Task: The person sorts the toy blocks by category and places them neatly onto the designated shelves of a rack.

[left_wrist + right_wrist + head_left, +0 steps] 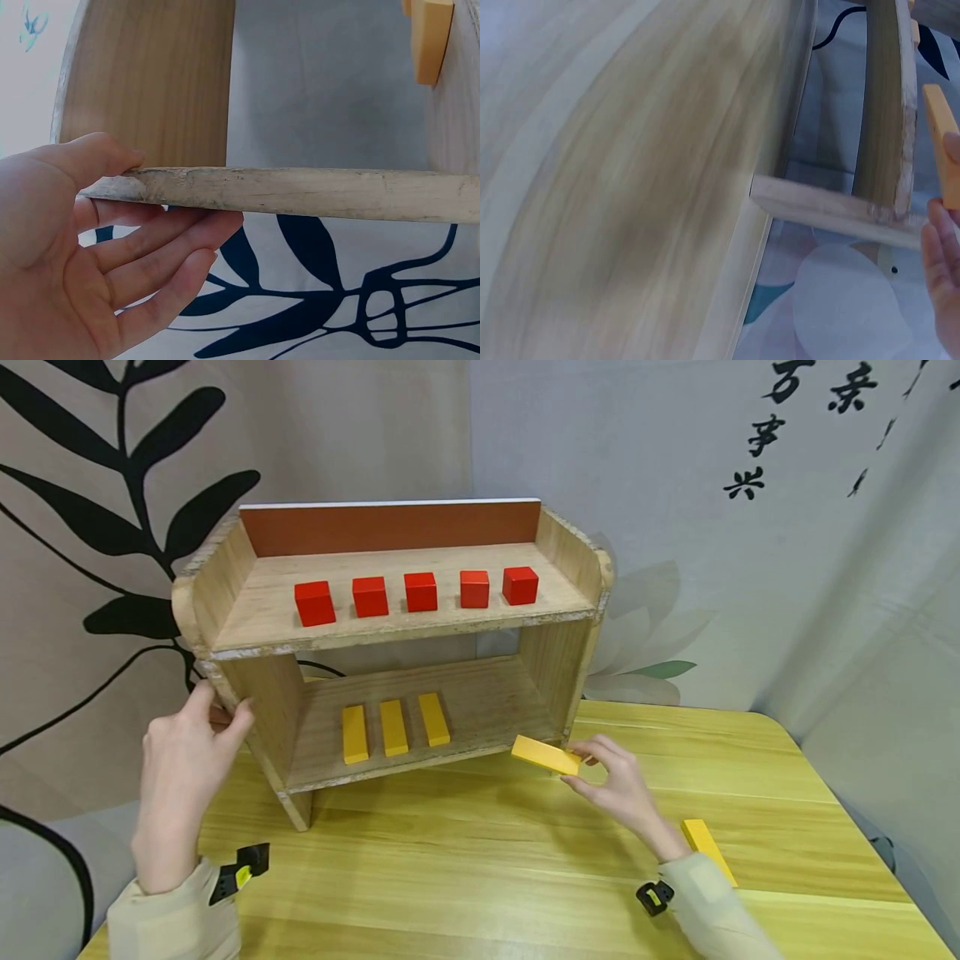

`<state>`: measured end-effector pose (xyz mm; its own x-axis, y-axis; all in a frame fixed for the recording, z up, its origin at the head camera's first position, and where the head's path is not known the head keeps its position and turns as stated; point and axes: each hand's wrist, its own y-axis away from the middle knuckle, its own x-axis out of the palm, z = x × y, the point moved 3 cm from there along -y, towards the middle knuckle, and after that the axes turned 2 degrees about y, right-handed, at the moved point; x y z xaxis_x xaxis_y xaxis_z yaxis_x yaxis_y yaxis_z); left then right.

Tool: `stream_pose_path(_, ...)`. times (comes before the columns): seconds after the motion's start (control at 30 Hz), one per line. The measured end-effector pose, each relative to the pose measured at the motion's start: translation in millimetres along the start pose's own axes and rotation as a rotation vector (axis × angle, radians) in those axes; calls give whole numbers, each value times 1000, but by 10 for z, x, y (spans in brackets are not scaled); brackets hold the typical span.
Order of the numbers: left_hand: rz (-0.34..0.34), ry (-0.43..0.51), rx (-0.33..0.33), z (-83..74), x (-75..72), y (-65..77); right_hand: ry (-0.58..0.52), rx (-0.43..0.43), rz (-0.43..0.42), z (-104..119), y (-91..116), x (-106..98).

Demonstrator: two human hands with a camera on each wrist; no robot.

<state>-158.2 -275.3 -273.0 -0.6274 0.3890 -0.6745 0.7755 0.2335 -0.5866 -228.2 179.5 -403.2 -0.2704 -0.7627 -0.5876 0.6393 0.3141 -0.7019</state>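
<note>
A small two-tier wooden shelf (420, 635) stands on the table. My left hand (187, 760) pinches the edge of its left side panel (300, 193) between thumb and fingers. Between thumb and fingertips of my right hand (615, 781) is a yellow block (546, 755), held near the front right corner of the lower tier. On that tier lie three yellow blocks (393, 727) in a row. Several red cubes (421, 592) line the upper tier. In the right wrist view the held yellow block (942, 146) shows at the right edge, with the hand partly cut off.
Another yellow block (705, 847) lies on the wooden table (465, 877) beside my right forearm, which partly covers it. Behind the shelf hangs a pale cloth (675, 527) printed with dark leaves and characters. The table's right edge slopes away at the far right.
</note>
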Motion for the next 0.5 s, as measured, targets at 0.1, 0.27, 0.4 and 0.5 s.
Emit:
stream_pose_path(0.1,-3,1,6,-3,-2,0,-7,5,-9,37,-28,56)
stream_pose_path(0.27,-10,7,17,-8,-7,0,-8,40,-3,76,-62,142)
stream_pose_path(0.4,-10,5,20,-7,0,2,-24,53,-6,102,-79,201)
stream_pose_path(0.5,-14,5,28,-4,4,6,-31,49,-20,122,-91,237)
